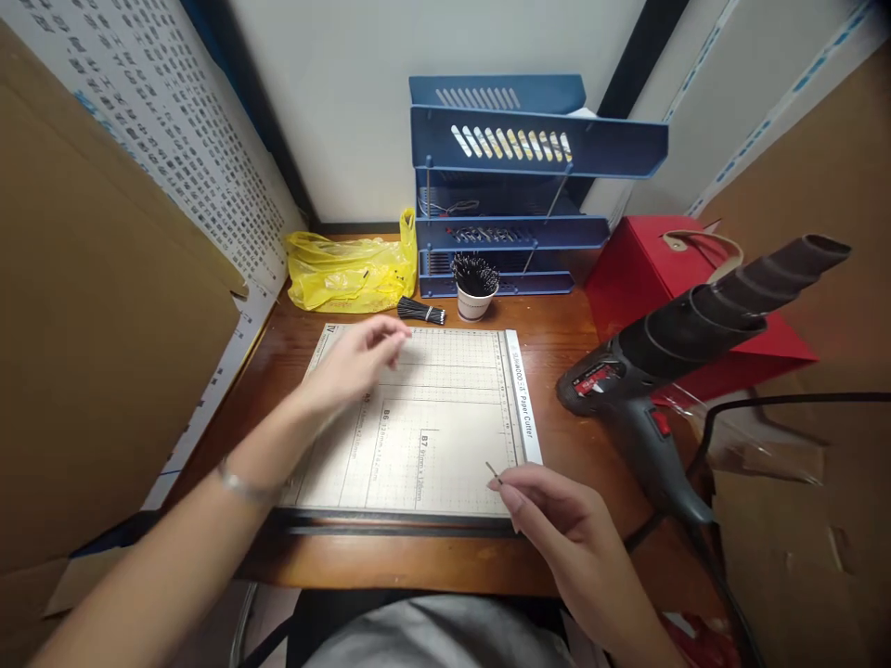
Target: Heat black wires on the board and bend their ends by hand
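Observation:
My right hand (557, 524) hovers over the near right corner of the white paper cutter board (445, 390), its fingertips pinched on a short thin wire piece (492, 470). Over the board's far left part, my left hand (358, 357) reaches forward with loosely curled fingers and nothing visible in it; it is slightly blurred. Just beyond it lies a bundle of black wires (421, 312). A paper cup (474, 301) filled with black wires stands past the board's far edge.
A heat gun (668, 371) lies on the wooden desk at the right, nozzle pointing right, its cable trailing down. Behind it sits a red box (647, 278). A blue stacked letter tray (508, 186) and a yellow plastic bag (348, 271) stand at the back. Cardboard walls flank both sides.

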The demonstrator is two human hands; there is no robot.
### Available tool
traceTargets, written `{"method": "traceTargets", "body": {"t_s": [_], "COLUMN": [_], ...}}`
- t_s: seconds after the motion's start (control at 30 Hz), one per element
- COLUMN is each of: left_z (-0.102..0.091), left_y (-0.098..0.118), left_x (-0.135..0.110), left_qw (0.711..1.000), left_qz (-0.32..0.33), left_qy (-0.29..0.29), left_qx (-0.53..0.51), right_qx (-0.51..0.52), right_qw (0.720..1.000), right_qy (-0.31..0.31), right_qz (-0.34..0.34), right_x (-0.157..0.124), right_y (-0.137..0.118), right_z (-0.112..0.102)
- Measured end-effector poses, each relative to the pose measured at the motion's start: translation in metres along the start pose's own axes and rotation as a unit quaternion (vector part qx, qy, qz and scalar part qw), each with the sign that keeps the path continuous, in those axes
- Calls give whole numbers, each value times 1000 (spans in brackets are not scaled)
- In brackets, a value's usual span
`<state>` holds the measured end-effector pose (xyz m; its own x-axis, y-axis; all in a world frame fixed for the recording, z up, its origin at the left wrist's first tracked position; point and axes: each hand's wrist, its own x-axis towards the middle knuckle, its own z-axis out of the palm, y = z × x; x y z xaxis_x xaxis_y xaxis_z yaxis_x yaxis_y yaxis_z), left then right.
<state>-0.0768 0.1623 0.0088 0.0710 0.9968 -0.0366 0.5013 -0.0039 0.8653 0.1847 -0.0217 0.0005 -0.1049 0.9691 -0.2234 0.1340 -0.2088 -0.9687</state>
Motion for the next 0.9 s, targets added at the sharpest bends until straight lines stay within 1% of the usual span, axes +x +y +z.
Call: {"method": "traceTargets", "body": {"t_s": [0.1, 0.13, 0.17, 0.2, 0.23, 0.3, 0.4, 0.53, 0.7, 0.9], "left_z": [22, 30, 38, 45, 51, 59, 63, 61, 60, 61], "left_y": [14, 18, 21, 23, 25, 28, 30, 31, 32, 35], "left_x": [-83, -107, -127, -145, -159, -178, -190, -194, -196, -201], "left_qw": [997, 994, 987, 980, 975, 972, 965, 947, 946, 946], "left_qz": [22, 25, 19, 4, -9, -22, -36, -71, -73, -70], "left_qy": [-52, -67, -77, -80, -71, -42, -8, 9, 17, 5], "left_qx": [-59, -84, -138, -182, -209, -232, -261, -312, -316, -317], "right_qx": [-8, -10, -14, -20, -28, -41, -51, -59, -50, -33], "right_qw": [1000, 999, 999, 998, 997, 995, 992, 990, 991, 991], "right_qy": [-13, -14, -14, -13, -11, -12, -24, -29, -35, -59], "right_qz": [-24, -35, -47, -59, -72, -90, -109, -125, -121, -118], "right_x": [0, 0, -1, -1, -2, -4, -6, -9, -12, -15], "right_y": [-1, -1, -2, -3, -4, -6, -9, -12, -16, -19], "right_z": [4, 6, 7, 9, 10, 12, 14, 15, 14, 17]}}
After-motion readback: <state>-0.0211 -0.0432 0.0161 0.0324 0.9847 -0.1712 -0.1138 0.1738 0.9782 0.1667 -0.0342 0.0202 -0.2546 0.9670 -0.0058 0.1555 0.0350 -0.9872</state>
